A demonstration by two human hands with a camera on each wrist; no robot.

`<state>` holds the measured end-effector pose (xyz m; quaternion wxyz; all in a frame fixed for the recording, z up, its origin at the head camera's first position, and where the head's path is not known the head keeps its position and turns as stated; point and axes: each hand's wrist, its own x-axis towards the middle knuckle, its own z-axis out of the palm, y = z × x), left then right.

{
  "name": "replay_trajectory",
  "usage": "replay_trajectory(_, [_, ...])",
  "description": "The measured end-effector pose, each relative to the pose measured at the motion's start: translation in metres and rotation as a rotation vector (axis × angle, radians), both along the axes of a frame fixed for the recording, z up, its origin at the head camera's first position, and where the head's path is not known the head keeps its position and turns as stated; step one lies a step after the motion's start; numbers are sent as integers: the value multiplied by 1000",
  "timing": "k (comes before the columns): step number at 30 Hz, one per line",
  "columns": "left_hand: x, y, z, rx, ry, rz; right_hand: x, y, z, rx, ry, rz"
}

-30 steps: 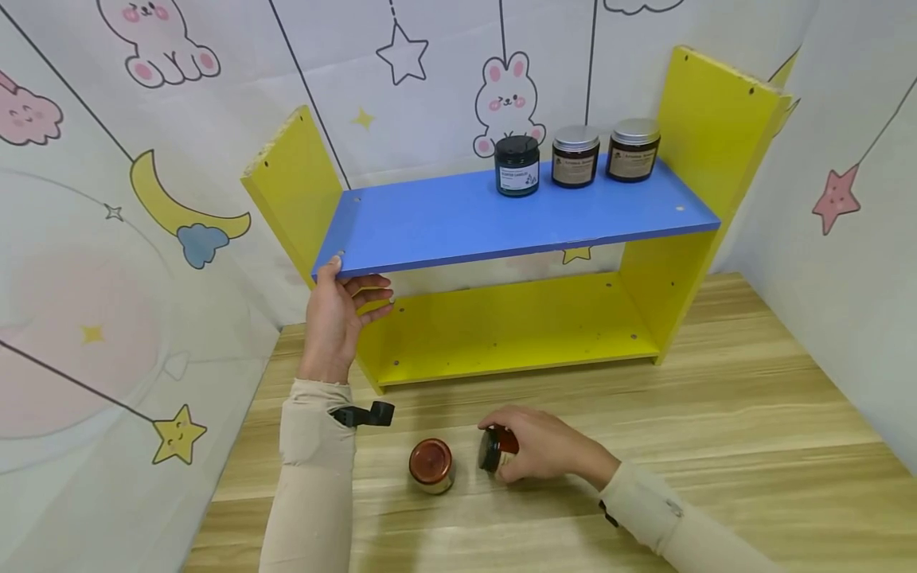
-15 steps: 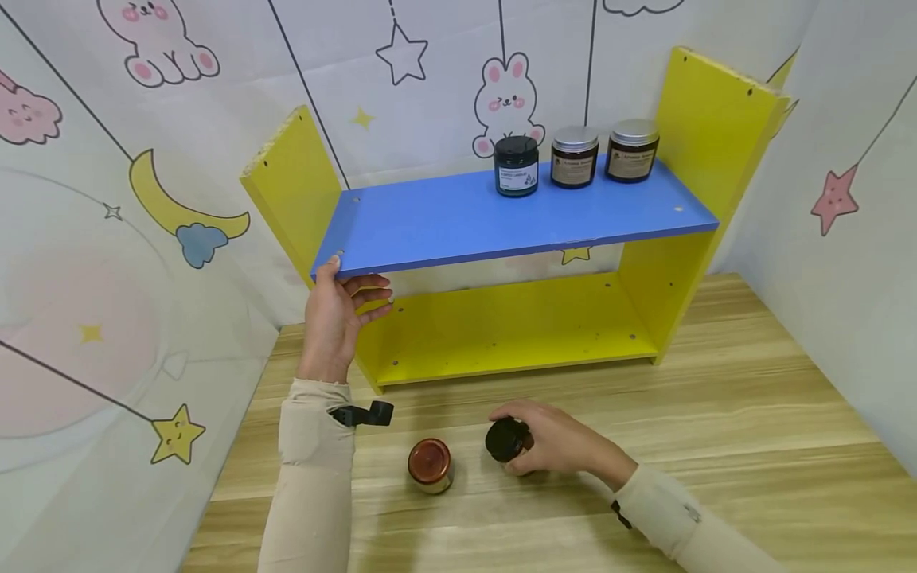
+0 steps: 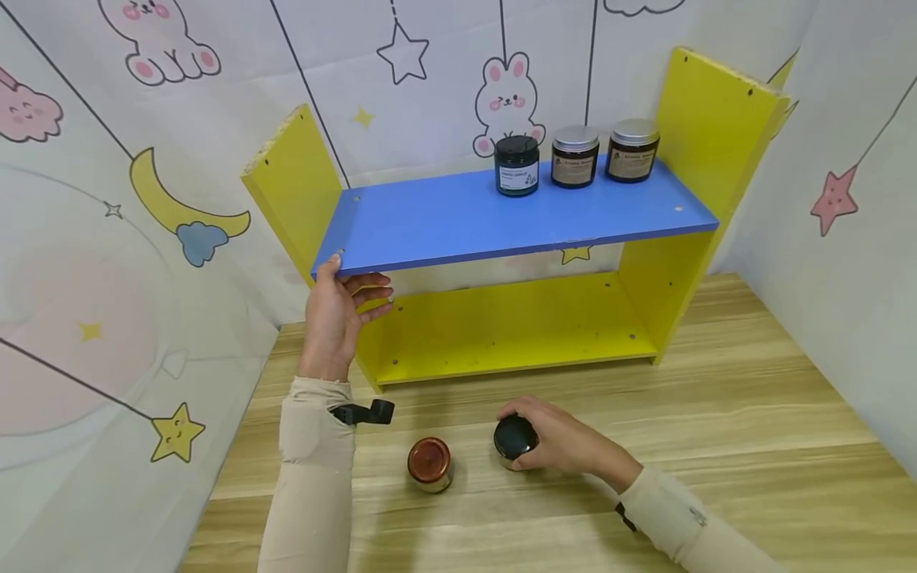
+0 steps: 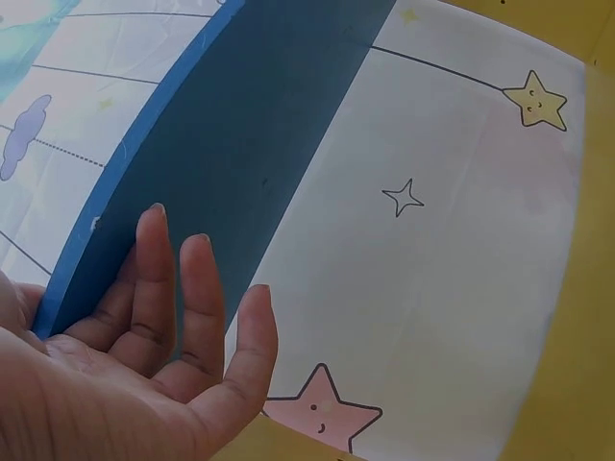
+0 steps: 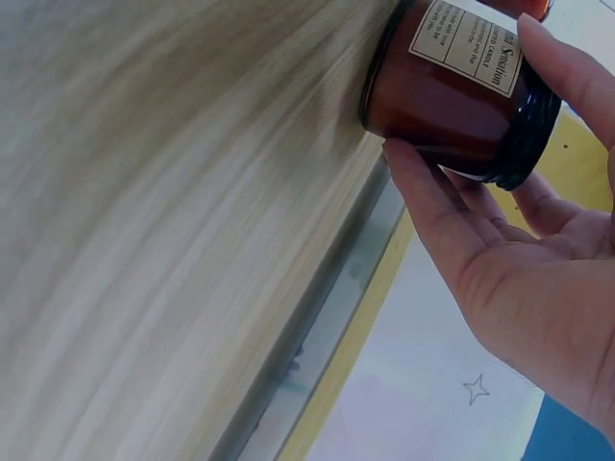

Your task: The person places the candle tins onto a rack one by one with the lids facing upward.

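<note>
My left hand (image 3: 333, 322) holds the front left corner of the blue shelf board (image 3: 430, 223), thumb on top and fingers underneath. The left wrist view shows those fingers (image 4: 197, 307) loosely bent below the board's underside. Down on the wooden table, my right hand (image 3: 562, 438) grips a candle jar (image 3: 514, 436) from its right side. It has amber glass, a black lid and a cream label, and stands upright. In the right wrist view the thumb and fingertips are around the jar (image 5: 452, 106). A reddish-brown jar (image 3: 431, 463) stands apart to its left.
The blue board spans two yellow side panels (image 3: 716, 135), above a yellow bottom board (image 3: 501, 334). On it, toward the right, stand a dark green candle jar (image 3: 517, 167) and two silver-lidded jars (image 3: 575, 159). A printed cloth (image 3: 430, 119) hangs behind.
The black-lidded candle jar has gone from lying tilted, lid to the left, to standing upright. My right hand turned with it and shifted slightly right. The left hand stayed put.
</note>
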<state>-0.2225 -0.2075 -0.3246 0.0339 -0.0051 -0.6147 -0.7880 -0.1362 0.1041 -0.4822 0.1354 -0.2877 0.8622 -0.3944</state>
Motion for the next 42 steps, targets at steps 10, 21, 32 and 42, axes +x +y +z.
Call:
replay_trajectory(10, [3,0,2,36,-12,-22,3,5,1,-56,-73,-23])
replay_trajectory(21, [2,-1,6,53,-29,-45,3,6,-4,-49,-88,-31])
replay_trajectory(32, [1,2,8,70,-35,-31,2,8,-2,-102,-155,-36])
replay_trajectory(42, [0,2,7,43,-24,-24,-2,9,-3,-130,-173,-33])
